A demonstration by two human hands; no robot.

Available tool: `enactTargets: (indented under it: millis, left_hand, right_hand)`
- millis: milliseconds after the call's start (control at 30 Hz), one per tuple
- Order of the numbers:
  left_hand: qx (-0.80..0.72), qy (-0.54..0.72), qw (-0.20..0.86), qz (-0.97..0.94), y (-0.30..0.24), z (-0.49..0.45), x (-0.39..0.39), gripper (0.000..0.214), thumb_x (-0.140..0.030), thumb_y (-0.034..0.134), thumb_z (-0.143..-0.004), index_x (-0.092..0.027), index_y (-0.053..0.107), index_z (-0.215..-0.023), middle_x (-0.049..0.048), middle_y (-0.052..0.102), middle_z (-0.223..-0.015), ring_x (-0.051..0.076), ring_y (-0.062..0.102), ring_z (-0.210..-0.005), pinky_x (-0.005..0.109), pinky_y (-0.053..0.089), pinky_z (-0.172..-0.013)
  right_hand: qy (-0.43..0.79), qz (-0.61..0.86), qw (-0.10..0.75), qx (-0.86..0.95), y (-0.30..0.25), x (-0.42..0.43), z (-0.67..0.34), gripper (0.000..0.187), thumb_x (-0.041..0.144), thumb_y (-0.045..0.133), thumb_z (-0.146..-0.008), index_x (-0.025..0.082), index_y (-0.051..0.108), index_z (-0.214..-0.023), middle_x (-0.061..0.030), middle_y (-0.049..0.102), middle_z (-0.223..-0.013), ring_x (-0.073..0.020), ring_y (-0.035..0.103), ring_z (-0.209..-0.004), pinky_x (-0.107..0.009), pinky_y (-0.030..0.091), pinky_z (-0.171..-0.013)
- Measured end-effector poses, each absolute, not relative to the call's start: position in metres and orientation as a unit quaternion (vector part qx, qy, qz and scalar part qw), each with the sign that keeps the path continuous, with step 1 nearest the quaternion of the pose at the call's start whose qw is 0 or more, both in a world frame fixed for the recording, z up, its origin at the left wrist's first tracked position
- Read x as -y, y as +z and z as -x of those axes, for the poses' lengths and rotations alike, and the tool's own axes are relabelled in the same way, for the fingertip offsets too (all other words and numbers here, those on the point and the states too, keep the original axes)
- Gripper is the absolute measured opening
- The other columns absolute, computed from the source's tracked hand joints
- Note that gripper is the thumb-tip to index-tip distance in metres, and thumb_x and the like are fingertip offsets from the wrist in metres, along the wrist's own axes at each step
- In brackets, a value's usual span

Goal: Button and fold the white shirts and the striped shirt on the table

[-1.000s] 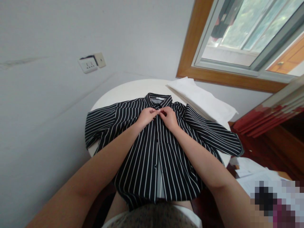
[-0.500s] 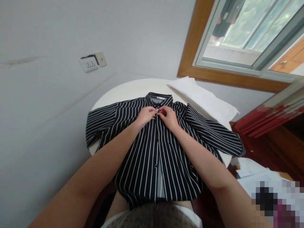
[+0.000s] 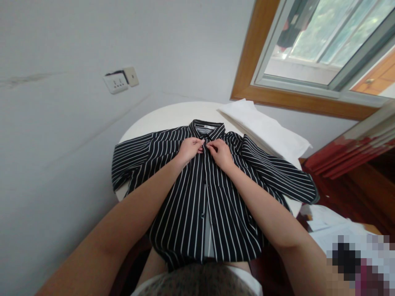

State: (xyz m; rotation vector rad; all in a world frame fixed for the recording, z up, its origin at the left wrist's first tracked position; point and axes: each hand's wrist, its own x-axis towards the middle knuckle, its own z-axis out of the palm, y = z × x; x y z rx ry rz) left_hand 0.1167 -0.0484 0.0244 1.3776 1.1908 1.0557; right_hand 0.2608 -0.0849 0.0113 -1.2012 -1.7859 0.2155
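A black shirt [image 3: 188, 197] with white stripes lies face up, its collar at the far end and its sleeves spread to both sides. Just below the collar, my left hand [image 3: 190, 150] pinches the edge of the front placket. Close beside it, my right hand [image 3: 220, 153] has thumb and forefinger together on the other side of the placket. Between the fingertips there is a small gap, and any button there is too small to make out. Lower down, the front hangs partly apart, showing a button [image 3: 202, 216] and a grey strip.
Under the shirt is a round white table [image 3: 173, 113] against the wall. A folded white cloth [image 3: 265, 127] lies at its back right. Papers [image 3: 333, 230] are stacked at the lower right, near a red curtain [image 3: 336, 154]. A wall socket [image 3: 115, 83] is at the left.
My right hand has moved slightly right and down, so the fingertips that were meeting at the placket are now a little apart. The shirt lies as before.
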Motion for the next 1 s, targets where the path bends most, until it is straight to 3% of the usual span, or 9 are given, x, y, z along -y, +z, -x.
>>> enactTargets:
  millis: [300,467,700,1000]
  left_hand:
    - [-0.469,0.450,0.498,-0.574,0.023,-0.113,0.047,0.012,-0.022,0.066,-0.081,-0.012,0.068,-0.075,0.0023,0.066,-0.074,0.008,0.057,-0.062,0.018,0.048,-0.055]
    - [-0.466,0.460,0.499,-0.567,0.019,-0.114,0.046,0.012,-0.021,0.066,-0.081,-0.012,0.068,-0.073,0.0010,0.065,-0.067,0.007,0.056,-0.057,0.021,0.051,-0.060]
    - [-0.481,0.448,0.480,-0.582,0.016,-0.115,0.044,0.013,-0.018,0.065,-0.081,-0.011,0.064,-0.071,0.0003,0.061,-0.058,0.009,0.056,-0.050,0.022,0.051,-0.053]
    - [-0.477,0.458,0.486,-0.572,0.011,-0.116,0.042,0.009,-0.016,0.066,-0.081,-0.012,0.061,-0.075,-0.0001,0.062,-0.059,0.009,0.059,-0.051,0.022,0.053,-0.055]
  right_hand:
    - [0.139,0.529,0.470,0.692,0.008,0.083,-0.257,0.013,0.011,0.060,-0.084,0.017,0.072,-0.082,-0.0047,0.069,-0.084,-0.0171,0.060,-0.083,-0.030,0.045,-0.082]
    - [0.146,0.552,0.470,0.673,0.005,0.082,-0.254,0.012,0.014,0.062,-0.084,0.017,0.073,-0.082,-0.0047,0.070,-0.084,-0.0176,0.060,-0.082,-0.030,0.045,-0.080]
    - [0.155,0.554,0.467,0.672,0.001,0.079,-0.255,0.013,0.016,0.061,-0.085,0.017,0.073,-0.083,-0.0046,0.070,-0.086,-0.0177,0.060,-0.083,-0.030,0.044,-0.079]
    - [0.159,0.547,0.452,0.687,0.004,0.080,-0.259,0.014,0.017,0.059,-0.086,0.017,0.072,-0.084,-0.0046,0.068,-0.084,-0.0171,0.059,-0.081,-0.029,0.043,-0.079]
